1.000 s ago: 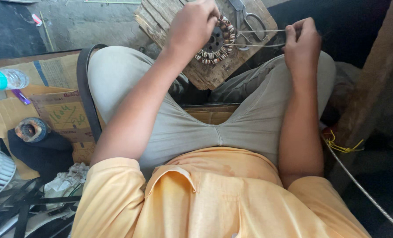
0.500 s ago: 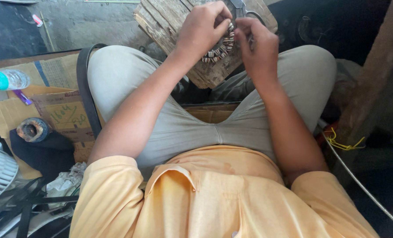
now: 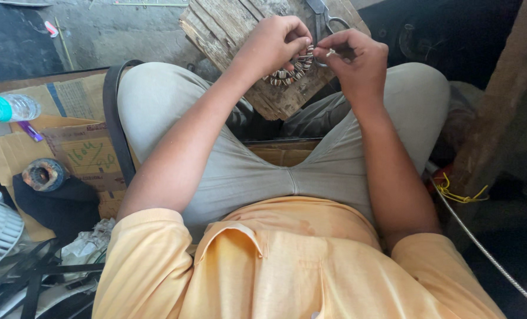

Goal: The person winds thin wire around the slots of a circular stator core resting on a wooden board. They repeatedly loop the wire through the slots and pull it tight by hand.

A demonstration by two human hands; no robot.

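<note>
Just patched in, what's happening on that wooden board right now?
A seated person has both hands on a ring-shaped wound coil lying on a weathered wooden board. The left hand grips the coil's rim, while the right hand pinches something thin at it. Scissors lie on the board just beyond.

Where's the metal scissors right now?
Head view, top centre-right: metal scissors lie on the weathered wooden board, just beyond the right hand.

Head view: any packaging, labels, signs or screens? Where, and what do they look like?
Plastic bottle: far left edge, lying on its side, clear with a teal label band.
Cardboard pieces: flattened on the floor at left, brown, with blue print and green handwriting.
No signs or screens.
</note>
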